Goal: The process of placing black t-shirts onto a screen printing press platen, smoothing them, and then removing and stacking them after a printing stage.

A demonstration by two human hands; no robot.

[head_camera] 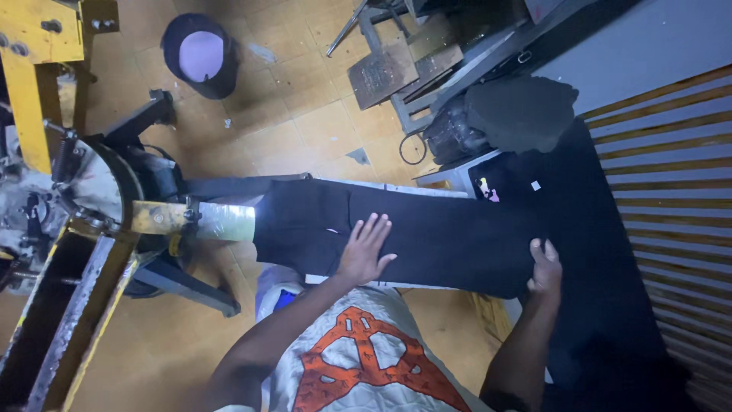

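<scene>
Left hand [364, 250]: fingers spread, palm flat on black garment [427, 236], gripping nothing. Right hand [544, 267]: fingers curled over the garment's near edge, pinching the fabric. Garment: matte dark cloth, long rectangular panel, stretched along a narrow white padded surface [347, 281]. Adjacent: yellow steel machine frame [30, 84], worn paint; tan tiled floor [305, 122].

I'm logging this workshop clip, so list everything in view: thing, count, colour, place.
black garment: one, black, stretched over a long narrow board at centre
press machine: one, yellow and grey metal, at left
bucket: one, dark with pale inside, on the tiled floor at top
black cloth pile: one, black, upper right
striped surface: one, brown and white, far right
left hand: flat on the garment
right hand: gripping the garment's edge
</scene>
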